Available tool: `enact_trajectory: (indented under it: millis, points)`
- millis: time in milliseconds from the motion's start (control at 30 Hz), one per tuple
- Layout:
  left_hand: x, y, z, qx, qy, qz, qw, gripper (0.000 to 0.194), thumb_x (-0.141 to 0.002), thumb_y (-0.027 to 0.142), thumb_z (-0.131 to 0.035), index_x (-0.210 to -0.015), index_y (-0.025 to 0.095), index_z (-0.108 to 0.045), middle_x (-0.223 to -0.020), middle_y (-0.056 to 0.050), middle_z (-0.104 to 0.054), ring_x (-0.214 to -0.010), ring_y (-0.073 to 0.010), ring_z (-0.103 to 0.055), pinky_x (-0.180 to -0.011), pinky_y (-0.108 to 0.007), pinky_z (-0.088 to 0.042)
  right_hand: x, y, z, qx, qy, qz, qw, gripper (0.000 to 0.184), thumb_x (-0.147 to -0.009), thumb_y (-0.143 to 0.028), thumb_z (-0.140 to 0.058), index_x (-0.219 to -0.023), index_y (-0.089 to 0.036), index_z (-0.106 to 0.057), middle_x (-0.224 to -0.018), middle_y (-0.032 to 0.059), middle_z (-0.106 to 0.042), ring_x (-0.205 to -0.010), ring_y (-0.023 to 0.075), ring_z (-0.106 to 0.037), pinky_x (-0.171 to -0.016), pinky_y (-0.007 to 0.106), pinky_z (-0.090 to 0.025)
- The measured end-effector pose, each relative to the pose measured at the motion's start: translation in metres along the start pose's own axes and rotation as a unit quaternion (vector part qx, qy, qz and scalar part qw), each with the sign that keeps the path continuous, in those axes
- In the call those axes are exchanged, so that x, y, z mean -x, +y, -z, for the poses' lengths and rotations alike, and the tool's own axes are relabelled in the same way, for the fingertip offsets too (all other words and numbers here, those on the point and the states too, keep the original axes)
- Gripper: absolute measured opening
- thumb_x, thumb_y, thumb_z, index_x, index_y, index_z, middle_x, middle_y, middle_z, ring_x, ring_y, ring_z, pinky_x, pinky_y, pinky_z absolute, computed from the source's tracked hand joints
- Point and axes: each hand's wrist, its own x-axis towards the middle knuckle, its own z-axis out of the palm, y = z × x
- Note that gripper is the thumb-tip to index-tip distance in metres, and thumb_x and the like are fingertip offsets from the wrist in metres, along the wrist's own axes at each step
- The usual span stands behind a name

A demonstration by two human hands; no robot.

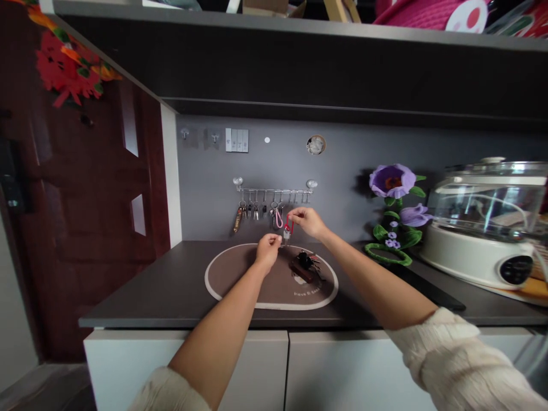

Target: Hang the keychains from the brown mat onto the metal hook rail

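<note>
My right hand (pixel 309 221) is closed on the red strap (pixel 289 220) of a small bunch of keys (pixel 286 233), which hangs below the fingers. At the lower left side of these keys, my left hand (pixel 269 251) pinches them with its fingertips; the exact contact is too small to see clearly. Just behind the hands, a metal hook rail (pixel 274 191) on the grey wall carries several key sets, one with a brown tag (pixel 237 220) and one with a pink loop (pixel 278 218). Below lies a pile of dark keys and key holders (pixel 306 264).
The pile rests on a brown oval mat (pixel 231 279) on the dark counter (pixel 141 285). Purple artificial flowers (pixel 393 181) and a white appliance with a clear top (pixel 466 254) stand to the right. A shelf (pixel 299 68) overhangs the counter; a dark red door (pixel 85 228) is at left.
</note>
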Motion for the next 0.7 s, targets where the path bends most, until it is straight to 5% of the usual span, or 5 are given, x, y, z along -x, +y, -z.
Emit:
enact_trajectory:
  millis: [400,700]
  points:
    - [-0.003,-0.012,0.003,-0.085,-0.026,0.005,0.996,0.016,-0.072,0.026,-0.051,-0.064,0.013,-0.052,-0.058,-0.001,-0.055,-0.049,-0.0075,-0.047,-0.05,-0.02,-0.035,-0.053,0.0,0.016,0.15,0.051,0.014,0.987,0.01,-0.065,-0.016,-0.057,-0.07,-0.015,-0.065,-0.065,-0.0001,-0.063,-0.059,0.0087,-0.053,-0.059,0.02,-0.04]
    - [-0.003,-0.013,0.003,-0.116,-0.047,0.046,0.991,0.014,-0.073,0.022,-0.049,-0.061,0.014,-0.05,-0.057,0.0,-0.053,-0.046,-0.007,-0.046,-0.049,-0.021,-0.034,-0.083,0.018,0.014,0.162,0.083,-0.016,0.983,0.014,-0.065,-0.012,-0.056,-0.074,-0.012,-0.067,-0.069,0.0048,-0.064,-0.062,0.0125,-0.057,-0.061,0.022,-0.043]
